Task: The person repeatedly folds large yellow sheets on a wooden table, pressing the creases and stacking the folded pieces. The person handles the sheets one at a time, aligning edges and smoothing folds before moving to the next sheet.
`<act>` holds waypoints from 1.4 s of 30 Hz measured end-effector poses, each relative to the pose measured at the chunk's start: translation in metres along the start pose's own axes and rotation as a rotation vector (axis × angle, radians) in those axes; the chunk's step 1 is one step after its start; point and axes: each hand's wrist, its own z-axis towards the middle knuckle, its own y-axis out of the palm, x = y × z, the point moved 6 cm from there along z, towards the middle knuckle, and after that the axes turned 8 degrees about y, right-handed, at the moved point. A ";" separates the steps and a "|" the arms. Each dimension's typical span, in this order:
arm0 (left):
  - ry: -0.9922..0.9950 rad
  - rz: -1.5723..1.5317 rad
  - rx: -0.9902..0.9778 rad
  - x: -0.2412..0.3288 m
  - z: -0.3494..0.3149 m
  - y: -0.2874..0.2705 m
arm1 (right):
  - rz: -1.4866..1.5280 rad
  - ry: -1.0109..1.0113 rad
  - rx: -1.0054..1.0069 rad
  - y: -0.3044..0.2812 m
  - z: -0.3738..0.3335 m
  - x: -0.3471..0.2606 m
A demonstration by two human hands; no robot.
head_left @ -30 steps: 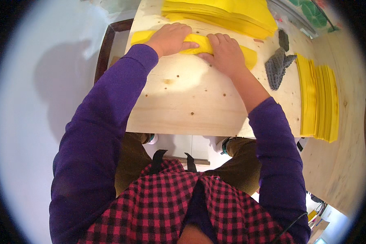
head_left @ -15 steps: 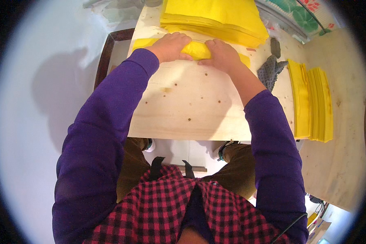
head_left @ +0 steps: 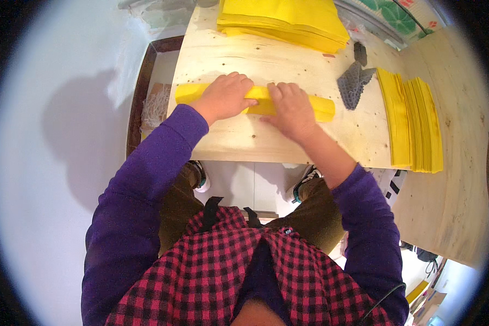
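A rolled yellow cloth point(head_left: 323, 108) lies crosswise on the pale wooden tabletop point(head_left: 277, 145), between me and the far stack. My left hand point(head_left: 225, 96) is closed over its left half, with fingers on the far side and the thumb toward the middle. Closed over the right half is my right hand point(head_left: 293, 111), its fingers curled over the top and its thumb at the near side. Both ends of the roll stick out past my hands. What lies under my palms is hidden.
A thick stack of yellow cloth sheets point(head_left: 282, 23) sits at the back. Folded yellow cloths point(head_left: 422, 125) line the right side, by a wooden panel point(head_left: 456, 163). A grey textured piece point(head_left: 354, 86) and a small dark object point(head_left: 360, 53) lie right of the roll. A white wall is left.
The yellow roll has come nearer to me, away from the far stack, with both hands on it. More of its right end shows now. The view has also shifted slightly.
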 end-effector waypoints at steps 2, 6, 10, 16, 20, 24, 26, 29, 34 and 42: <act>0.051 0.024 0.049 -0.005 0.004 0.000 | -0.004 0.063 0.013 0.005 0.000 -0.002; 0.106 0.061 0.168 -0.009 0.016 -0.011 | 0.071 0.139 -0.233 0.028 0.024 0.017; -0.071 0.180 0.195 -0.002 0.019 -0.007 | 0.152 0.069 -0.144 0.029 0.039 0.029; -0.145 0.164 0.199 -0.017 0.026 0.003 | 0.069 -0.006 0.084 0.028 0.026 0.022; -0.111 0.261 0.354 -0.016 0.030 -0.004 | 0.036 -0.014 -0.040 0.040 0.036 0.031; -0.123 0.247 0.338 -0.013 0.035 0.000 | 0.077 0.016 -0.114 0.047 0.059 0.043; -0.125 0.262 0.340 -0.019 0.039 0.001 | 0.088 0.023 -0.153 0.049 0.063 0.045; -0.101 0.221 0.352 -0.035 0.052 0.004 | -0.033 0.051 -0.010 0.042 0.064 0.044; -0.153 0.129 0.205 -0.055 0.068 0.012 | -0.028 0.199 -0.093 0.050 0.073 0.047; -0.160 0.261 0.295 -0.054 0.075 0.002 | 0.123 0.207 -0.040 0.061 0.088 0.063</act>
